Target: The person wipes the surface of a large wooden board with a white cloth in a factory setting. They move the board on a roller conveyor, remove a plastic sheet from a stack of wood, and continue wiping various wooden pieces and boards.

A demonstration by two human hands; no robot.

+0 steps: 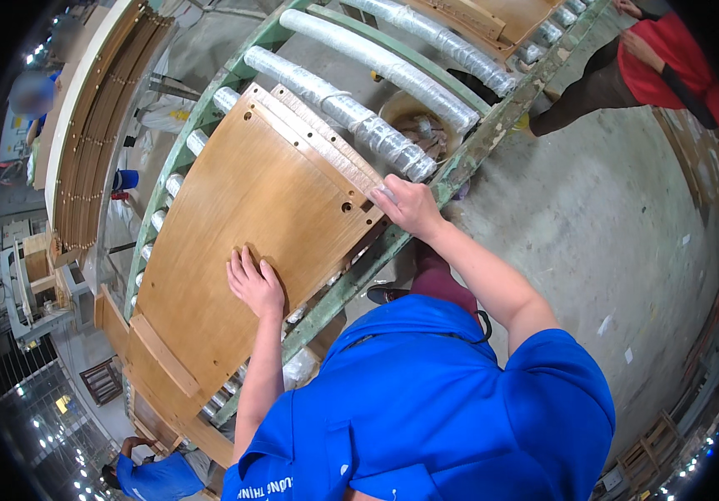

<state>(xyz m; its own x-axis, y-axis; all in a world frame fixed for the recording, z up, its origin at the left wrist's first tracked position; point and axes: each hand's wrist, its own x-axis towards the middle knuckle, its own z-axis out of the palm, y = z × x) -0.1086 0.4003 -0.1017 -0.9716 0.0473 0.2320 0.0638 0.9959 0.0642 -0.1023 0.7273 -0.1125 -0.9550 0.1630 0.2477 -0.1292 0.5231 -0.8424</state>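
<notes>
A large brown wooden panel with drilled holes lies across the rollers in front of me. My left hand rests on its face near the close edge, fingers spread. At the panel's right corner my right hand is closed, its thumb and fingers curled in by the end of a paler wooden strip. A small whitish bit shows at those fingers, too little of it to name. The strip runs along the panel's far right end. Another wooden strip lies near the panel's left end.
A green conveyor frame carries plastic-wrapped rollers. Below them stands a bucket with scraps. Stacked curved boards are at far left. A person in red stands upper right; another in blue is lower left.
</notes>
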